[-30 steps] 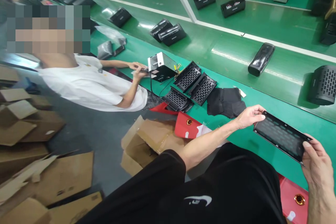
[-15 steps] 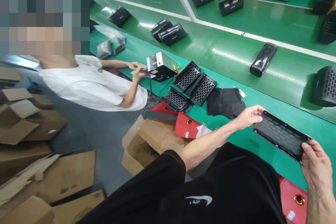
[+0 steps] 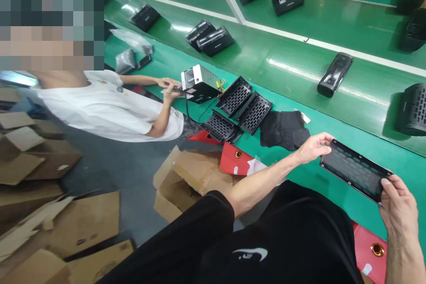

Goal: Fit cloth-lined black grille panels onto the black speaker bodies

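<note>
Between my two hands is a black speaker grille panel (image 3: 356, 172), its slots showing dimly through a dark sheet that covers its face. My left hand (image 3: 313, 148) pinches its upper left end between thumb and fingers. At the lower right end, my right hand (image 3: 399, 199) grips it with the thumb on top. The panel is tilted, held over the green bench. Left of my left hand lies a pile of black mesh or cloth sheets (image 3: 282, 129). Beyond the pile are several more slotted grille panels, one of them a curved black grille panel (image 3: 255, 113).
A co-worker in a white shirt (image 3: 133, 111) handles a cable by a metal-and-black box (image 3: 201, 83). Black speakers lie on the green conveyor, one black speaker (image 3: 335, 74) ahead of me. An open cardboard box (image 3: 199, 173) stands beside me on the floor; flattened cartons (image 3: 89, 222) lie left.
The view has shifted slightly, so most things sit a little further left. Both my hands keep the same hold on the grille panel.
</note>
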`<move>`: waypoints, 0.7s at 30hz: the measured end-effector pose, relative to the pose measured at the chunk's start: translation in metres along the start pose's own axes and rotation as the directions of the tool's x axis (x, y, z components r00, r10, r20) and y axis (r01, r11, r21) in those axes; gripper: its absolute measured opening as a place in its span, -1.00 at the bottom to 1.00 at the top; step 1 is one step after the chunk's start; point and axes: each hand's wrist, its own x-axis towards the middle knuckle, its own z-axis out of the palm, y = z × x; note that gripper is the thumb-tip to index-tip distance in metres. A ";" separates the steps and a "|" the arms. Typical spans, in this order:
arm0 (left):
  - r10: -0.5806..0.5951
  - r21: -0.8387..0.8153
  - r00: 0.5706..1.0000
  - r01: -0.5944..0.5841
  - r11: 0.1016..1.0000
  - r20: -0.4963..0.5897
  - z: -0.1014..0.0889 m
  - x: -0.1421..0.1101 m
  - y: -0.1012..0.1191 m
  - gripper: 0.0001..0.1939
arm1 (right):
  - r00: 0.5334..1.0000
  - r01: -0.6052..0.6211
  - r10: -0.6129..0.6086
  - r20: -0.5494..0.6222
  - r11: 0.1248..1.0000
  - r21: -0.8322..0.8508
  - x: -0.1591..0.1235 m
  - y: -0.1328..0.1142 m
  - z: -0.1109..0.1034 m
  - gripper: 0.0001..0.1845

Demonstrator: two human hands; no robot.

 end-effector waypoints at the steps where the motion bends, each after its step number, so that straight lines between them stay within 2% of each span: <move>1: -0.001 -0.003 1.000 0.001 1.000 -0.003 0.000 0.000 0.000 -0.50 | 1.000 0.008 -0.008 0.002 1.000 -0.006 0.001 0.000 0.000 -0.47; 8: -0.006 -0.013 1.000 0.006 1.000 -0.013 -0.005 0.002 -0.002 -0.50 | 0.998 0.039 -0.034 0.058 0.995 -0.087 0.006 0.003 0.000 -0.44; 13: -0.002 -0.034 0.999 0.001 0.999 -0.034 -0.009 0.005 -0.007 -0.47 | 1.000 0.002 -0.002 0.001 0.997 -0.075 0.013 0.002 0.004 -0.39; 21: -0.008 -0.123 0.999 0.002 0.992 -0.047 -0.014 0.006 -0.005 -0.42 | 1.000 -0.019 0.021 0.016 0.990 -0.143 0.023 -0.008 0.018 -0.34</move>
